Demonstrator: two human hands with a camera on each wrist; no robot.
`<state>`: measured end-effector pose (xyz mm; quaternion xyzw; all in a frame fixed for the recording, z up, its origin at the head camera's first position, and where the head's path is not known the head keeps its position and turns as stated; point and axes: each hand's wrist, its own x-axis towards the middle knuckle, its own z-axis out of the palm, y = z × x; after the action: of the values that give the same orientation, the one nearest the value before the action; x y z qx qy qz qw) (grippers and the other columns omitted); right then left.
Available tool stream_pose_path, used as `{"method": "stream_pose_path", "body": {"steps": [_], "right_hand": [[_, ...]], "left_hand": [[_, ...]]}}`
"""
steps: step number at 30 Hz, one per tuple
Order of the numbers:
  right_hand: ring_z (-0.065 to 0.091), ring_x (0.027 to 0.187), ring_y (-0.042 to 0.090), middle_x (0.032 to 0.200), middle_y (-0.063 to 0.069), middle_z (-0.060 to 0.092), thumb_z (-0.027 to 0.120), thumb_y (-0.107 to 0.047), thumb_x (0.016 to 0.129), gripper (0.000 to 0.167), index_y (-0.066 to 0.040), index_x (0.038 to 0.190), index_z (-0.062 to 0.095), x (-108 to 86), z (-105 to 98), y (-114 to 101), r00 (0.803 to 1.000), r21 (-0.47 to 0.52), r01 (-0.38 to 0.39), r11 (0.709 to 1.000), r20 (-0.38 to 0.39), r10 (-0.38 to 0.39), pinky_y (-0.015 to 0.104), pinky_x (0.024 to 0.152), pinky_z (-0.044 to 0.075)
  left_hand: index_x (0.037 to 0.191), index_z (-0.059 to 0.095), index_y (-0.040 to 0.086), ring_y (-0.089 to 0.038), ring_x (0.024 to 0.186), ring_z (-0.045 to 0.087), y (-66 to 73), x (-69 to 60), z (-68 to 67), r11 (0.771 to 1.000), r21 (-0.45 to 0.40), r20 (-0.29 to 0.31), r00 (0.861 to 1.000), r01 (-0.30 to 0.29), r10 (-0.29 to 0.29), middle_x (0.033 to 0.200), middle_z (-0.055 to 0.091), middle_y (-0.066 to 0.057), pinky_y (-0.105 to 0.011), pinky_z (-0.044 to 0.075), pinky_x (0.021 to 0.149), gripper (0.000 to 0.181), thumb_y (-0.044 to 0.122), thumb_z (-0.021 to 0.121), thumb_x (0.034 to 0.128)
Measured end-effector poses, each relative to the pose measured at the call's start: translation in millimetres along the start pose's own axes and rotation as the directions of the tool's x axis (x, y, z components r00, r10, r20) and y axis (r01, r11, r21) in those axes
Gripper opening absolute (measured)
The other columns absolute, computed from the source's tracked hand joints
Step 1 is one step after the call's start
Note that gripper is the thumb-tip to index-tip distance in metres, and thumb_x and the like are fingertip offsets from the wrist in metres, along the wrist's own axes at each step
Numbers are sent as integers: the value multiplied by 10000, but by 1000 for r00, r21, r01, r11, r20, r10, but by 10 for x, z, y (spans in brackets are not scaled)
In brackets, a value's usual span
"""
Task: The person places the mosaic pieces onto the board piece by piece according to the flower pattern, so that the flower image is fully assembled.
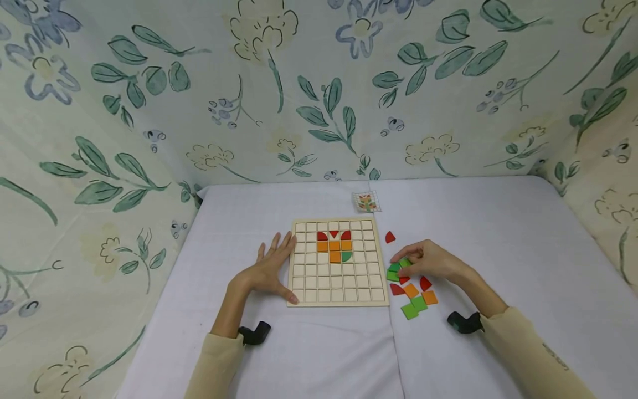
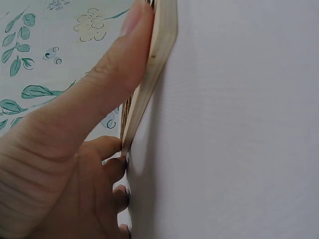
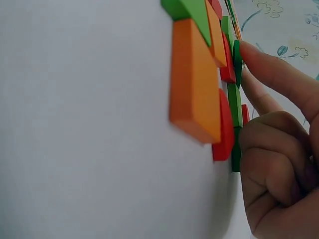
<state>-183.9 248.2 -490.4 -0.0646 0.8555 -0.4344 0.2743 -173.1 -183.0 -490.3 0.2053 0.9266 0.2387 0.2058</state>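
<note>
In the head view my left hand [image 1: 266,271] lies spread along the left side of a wooden grid board [image 1: 309,298]. Its thumb rests on the board's near left corner, and the fingertips touch the left edge. The board bears red pieces [image 1: 346,236], orange squares [image 1: 335,256] and one green quarter circle [image 1: 346,256]. Right of the board, my right hand [image 1: 428,260] bends over a loose pile of pieces. Thumb and index finger pinch a dark green piece [image 3: 238,62] at the pile; the other fingers are curled. Part of that piece is hidden.
Near the right hand lie light green squares [image 1: 410,311], orange squares [image 1: 429,297] and red pieces [image 1: 396,289]. A single red piece [image 1: 390,237] lies farther back. Behind the board is a small patterned card [image 1: 366,201]. White cloth [image 1: 324,354] covers the table; floral fabric [image 1: 309,144] hangs around it.
</note>
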Motion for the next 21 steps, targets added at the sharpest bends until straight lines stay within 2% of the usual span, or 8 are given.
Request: {"method": "stream_pose_path", "body": {"steps": [8, 15, 21], "right_hand": [[448, 671, 128, 610, -36, 342, 858, -232, 845, 359, -104, 1169, 774, 22, 11, -17, 1000, -13, 8, 1000, 15, -8, 266, 653, 334], [331, 587, 139, 600, -35, 294, 832, -206, 863, 377, -88, 1211, 745, 27, -12, -57, 1000, -35, 20, 999, -1, -20, 275, 599, 282], [310, 569, 129, 593, -41, 303, 824, -182, 867, 350, -55, 1179, 732, 51, -32, -38, 999, -35, 25, 999, -23, -26, 272, 600, 287]], "left_hand": [[1673, 21, 101, -369, 1611, -173, -5, 2, 2, 1000, 4, 3, 1000, 6, -6, 1756, -81, -93, -663, -114, 1275, 1541, 494, 1005, 553], [1672, 22, 102, -368, 1612, -170, -15, 10, 8, 1000, 7, 0, 1000, 3, -3, 1757, -80, -92, -665, -111, 1275, 1541, 504, 1002, 554], [1671, 24, 93, -371, 1612, -168, -10, 15, 4, 1000, 14, 3, 1000, 4, -4, 1756, -80, -90, -666, -111, 1274, 1540, 503, 1003, 554]]}}
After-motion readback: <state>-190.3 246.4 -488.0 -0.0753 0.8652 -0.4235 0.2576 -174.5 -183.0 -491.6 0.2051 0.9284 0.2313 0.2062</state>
